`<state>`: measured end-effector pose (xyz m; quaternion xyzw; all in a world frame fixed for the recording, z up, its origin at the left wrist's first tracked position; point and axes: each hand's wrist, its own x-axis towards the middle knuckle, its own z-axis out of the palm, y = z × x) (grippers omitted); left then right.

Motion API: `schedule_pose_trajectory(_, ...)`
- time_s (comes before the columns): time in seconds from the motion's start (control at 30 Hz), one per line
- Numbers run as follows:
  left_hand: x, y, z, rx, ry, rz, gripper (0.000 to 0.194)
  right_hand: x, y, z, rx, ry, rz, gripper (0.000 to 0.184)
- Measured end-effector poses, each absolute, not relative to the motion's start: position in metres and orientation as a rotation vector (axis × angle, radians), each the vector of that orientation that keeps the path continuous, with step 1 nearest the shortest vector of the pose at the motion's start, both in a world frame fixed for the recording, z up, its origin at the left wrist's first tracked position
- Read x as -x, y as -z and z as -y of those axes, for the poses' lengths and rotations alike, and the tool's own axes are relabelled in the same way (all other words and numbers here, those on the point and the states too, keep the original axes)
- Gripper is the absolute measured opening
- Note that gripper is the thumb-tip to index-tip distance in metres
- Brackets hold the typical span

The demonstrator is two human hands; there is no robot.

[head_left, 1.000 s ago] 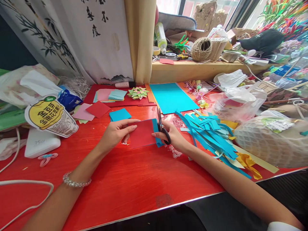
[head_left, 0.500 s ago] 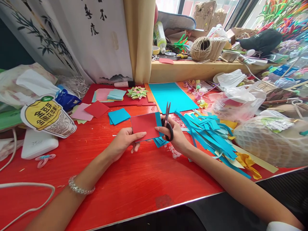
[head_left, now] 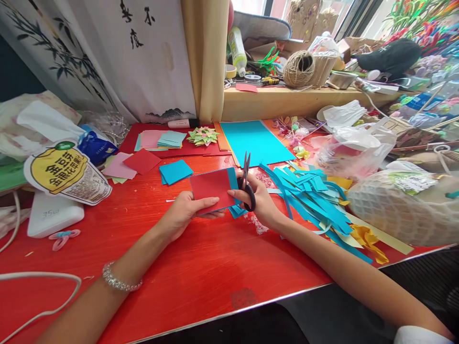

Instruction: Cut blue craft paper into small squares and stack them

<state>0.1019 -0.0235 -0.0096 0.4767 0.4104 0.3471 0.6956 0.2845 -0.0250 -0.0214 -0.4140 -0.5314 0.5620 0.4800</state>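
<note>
My left hand (head_left: pixel 190 210) pinches the lower left of a red paper square (head_left: pixel 210 186), thumb on top and fingers beneath. Blue paper (head_left: pixel 233 179) lies under the red and shows as a strip along its right edge. Black-handled scissors (head_left: pixel 248 191) are in my right hand (head_left: pixel 261 203), blades pointing up and slightly parted. That hand's thumb also presses on the right edge of the papers. Below them, partly hidden, are more blue paper pieces (head_left: pixel 237 210) on the red table (head_left: pixel 201 277). A stack of blue squares (head_left: pixel 176 171) lies just behind my left hand.
Blue paper strips (head_left: pixel 311 198) are heaped to the right, beside a netted bag (head_left: pixel 398 210). At the back lie a large blue sheet (head_left: pixel 254 141), a folded paper star (head_left: pixel 202 136) and pastel squares (head_left: pixel 156 139). A white power bank (head_left: pixel 55 215) and cable (head_left: pixel 46 274) occupy the left.
My left hand has shifted from the papers' upper left edge to their lower edge. The scissors have tilted more upright and moved clear of the blue edge; the papers have been lifted slightly.
</note>
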Motion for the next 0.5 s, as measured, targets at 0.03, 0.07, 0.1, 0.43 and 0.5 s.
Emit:
schedule_pose_trajectory(0.03,-0.102,0.01,0.024,-1.074,-0.783,-0.928,0.028,-0.285,0.021,0.025,1.005,-1.371,1.306,0.041)
schedule_pose_trajectory(0.07,-0.102,0.01,0.023,-1.09,-0.799,-0.942,0.029,-0.285,0.02,0.024,1.005,-1.365,1.317,0.041)
schedule_pose_trajectory(0.1,-0.101,0.01,0.022,-1.109,-0.826,-0.96,0.029,-0.286,0.019,0.024,1.013,-1.357,1.333,0.042)
schedule_pose_trajectory(0.43,-0.083,0.006,0.006,-1.12,-1.245,-1.081,0.018,-0.294,0.007,0.023,1.184,-1.539,1.659,0.039)
schedule_pose_trajectory(0.5,-0.085,0.005,0.008,-1.113,-1.251,-1.068,0.017,-0.292,0.006,0.026,1.197,-1.58,1.678,0.039)
